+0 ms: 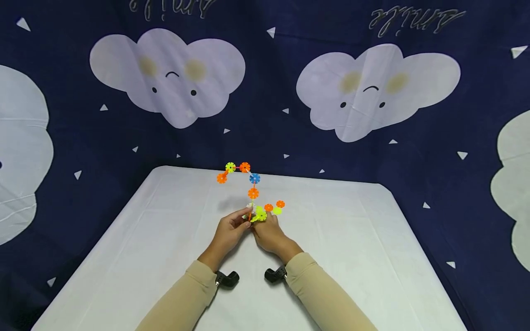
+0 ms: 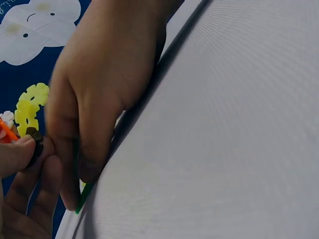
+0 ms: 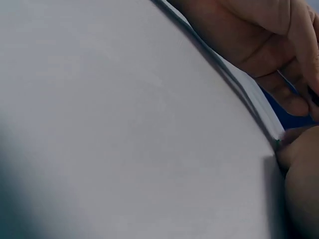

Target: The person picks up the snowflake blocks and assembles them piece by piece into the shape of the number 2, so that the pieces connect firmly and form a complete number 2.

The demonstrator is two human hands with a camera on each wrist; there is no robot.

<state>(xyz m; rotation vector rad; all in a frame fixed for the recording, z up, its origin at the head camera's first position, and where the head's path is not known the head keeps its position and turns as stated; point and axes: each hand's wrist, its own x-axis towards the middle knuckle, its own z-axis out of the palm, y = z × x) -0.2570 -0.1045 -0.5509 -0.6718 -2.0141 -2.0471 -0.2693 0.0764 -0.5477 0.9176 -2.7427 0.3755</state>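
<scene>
A chain of plastic snowflake discs rises from between the hands in the head view, with an orange disc (image 1: 253, 193), a blue disc (image 1: 254, 178) and a yellow disc (image 1: 230, 167) along it. Thumb and finger of my left hand (image 1: 229, 232) pinch a dark disc (image 2: 34, 144) at the chain's lower end. Close beside it, my right hand (image 1: 271, 235) has its fingers pointing down around a green disc (image 2: 86, 191), mostly hidden by them. Yellow-green discs (image 1: 261, 215) cluster just above both hands.
The white-covered table (image 1: 352, 248) spreads around the hands. Behind it hangs a dark blue cloth (image 1: 265, 92) printed with clouds. A black wrist camera (image 1: 228, 279) sits on the left wrist and another camera (image 1: 275, 275) on the right.
</scene>
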